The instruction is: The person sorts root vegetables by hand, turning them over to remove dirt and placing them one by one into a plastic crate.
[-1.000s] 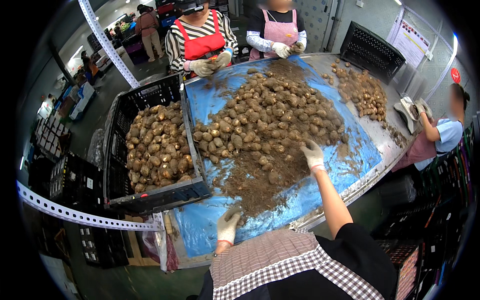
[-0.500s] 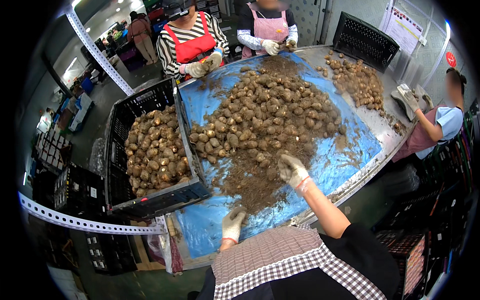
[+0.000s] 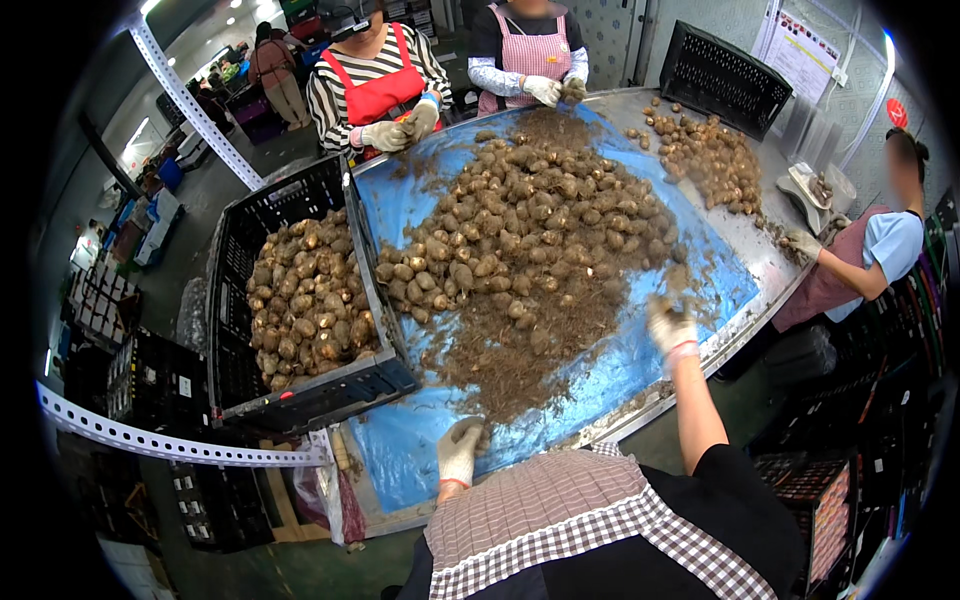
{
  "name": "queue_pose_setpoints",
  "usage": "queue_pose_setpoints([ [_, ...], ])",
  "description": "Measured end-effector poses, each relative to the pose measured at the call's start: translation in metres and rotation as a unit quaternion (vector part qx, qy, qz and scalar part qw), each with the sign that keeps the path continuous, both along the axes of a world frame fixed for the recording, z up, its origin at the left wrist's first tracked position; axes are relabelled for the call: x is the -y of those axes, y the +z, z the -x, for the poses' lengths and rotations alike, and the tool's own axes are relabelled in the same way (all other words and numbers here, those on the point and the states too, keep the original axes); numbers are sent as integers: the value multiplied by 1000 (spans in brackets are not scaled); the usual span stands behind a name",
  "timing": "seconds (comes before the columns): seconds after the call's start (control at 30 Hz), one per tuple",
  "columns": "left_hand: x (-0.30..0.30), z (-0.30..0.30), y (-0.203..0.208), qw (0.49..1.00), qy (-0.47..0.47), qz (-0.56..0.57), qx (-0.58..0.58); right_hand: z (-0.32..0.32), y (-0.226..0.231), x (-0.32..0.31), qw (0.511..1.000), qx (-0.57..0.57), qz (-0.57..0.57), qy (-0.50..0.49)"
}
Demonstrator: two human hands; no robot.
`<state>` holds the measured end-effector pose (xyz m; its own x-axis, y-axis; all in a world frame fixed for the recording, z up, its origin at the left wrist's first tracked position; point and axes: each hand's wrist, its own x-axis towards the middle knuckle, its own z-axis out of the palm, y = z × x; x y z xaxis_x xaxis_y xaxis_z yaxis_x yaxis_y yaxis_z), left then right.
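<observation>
A big heap of small brown taros [image 3: 540, 210] lies on a blue plastic sheet [image 3: 400, 430], with loose root fibres and dirt [image 3: 510, 360] along its near side. My left hand [image 3: 460, 452], in a dirty white glove, is at the sheet's near edge. Its fingers are curled; something brown shows at the fingertips, too unclear to name. Also gloved, my right hand [image 3: 670, 328] is over the sheet right of the fibres. Motion blurs its fingers, and a brown smear shows just beyond them.
A black crate [image 3: 390, 370] of taros [image 3: 310, 310] stands left. Two co-workers' gloved hands [image 3: 400, 128] [image 3: 555, 92] are across the table. At right, another person's hand [image 3: 802, 243] is near a scale [image 3: 808, 190] and smaller taro pile [image 3: 715, 165]. An upright black crate [image 3: 722, 80] stands behind.
My right hand has moved right, from the fibres' edge to the blue sheet. My left hand has stayed nearly in place. The person at right has lowered a hand from beside the scale.
</observation>
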<state>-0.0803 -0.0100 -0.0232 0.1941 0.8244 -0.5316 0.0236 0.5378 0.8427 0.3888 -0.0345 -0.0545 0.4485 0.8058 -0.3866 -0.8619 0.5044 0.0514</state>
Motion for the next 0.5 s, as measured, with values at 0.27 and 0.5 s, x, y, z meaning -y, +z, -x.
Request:
queue_pose_setpoints([
  [0.27, -4, -1, -7, 1000, -16, 12, -8, 39, 55, -49, 788, 527, 286, 141],
  [0.5, -9, -5, 0, 1000, -23, 0, 2, 56, 21, -159, 175, 884, 429, 61],
])
